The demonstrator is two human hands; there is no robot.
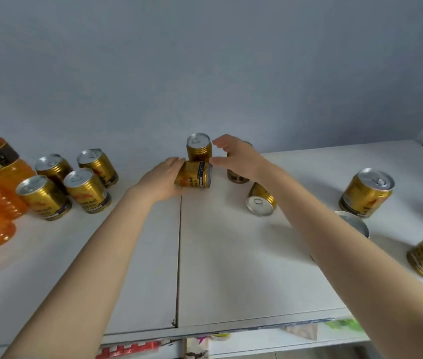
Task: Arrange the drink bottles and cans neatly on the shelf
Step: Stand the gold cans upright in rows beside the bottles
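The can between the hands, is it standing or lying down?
Lying down: the can is on its side, ends toward the left hand and right hand.

Bare forearms (96, 255), left hand (165, 177), right hand (236, 158).
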